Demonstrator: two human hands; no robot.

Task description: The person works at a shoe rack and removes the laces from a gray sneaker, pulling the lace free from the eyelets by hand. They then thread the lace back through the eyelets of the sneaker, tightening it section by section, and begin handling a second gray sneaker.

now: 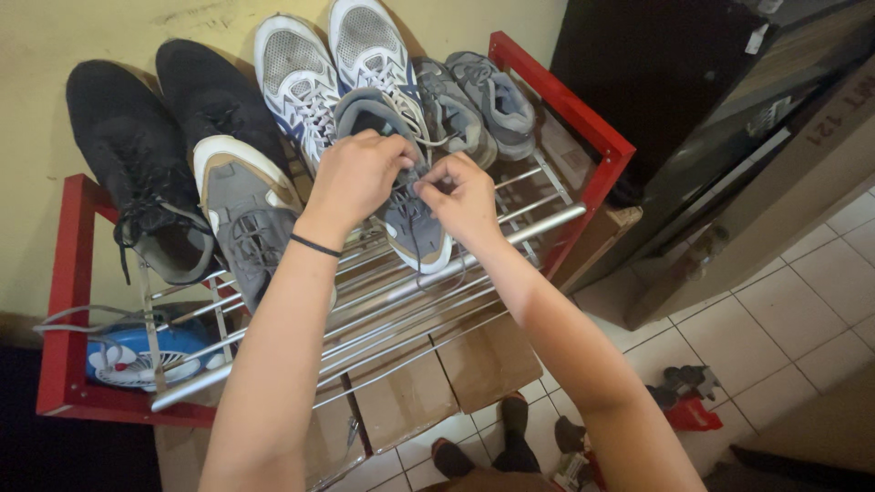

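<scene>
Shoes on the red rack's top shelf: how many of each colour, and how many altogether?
Black shoes: 2
White mesh shoes with blue trim: 2
Small grey shoes: 2
Grey shoes with white soles: 2, one of them under the left hand and right hand
Total: 8 on the red rack

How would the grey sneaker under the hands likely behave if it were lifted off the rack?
The grey sneaker looks light, with a soft fabric upper that probably gives under the fingers. Its white sole likely stays stiff. The laces both hands, left hand and right hand, pinch would dangle loosely.
</scene>
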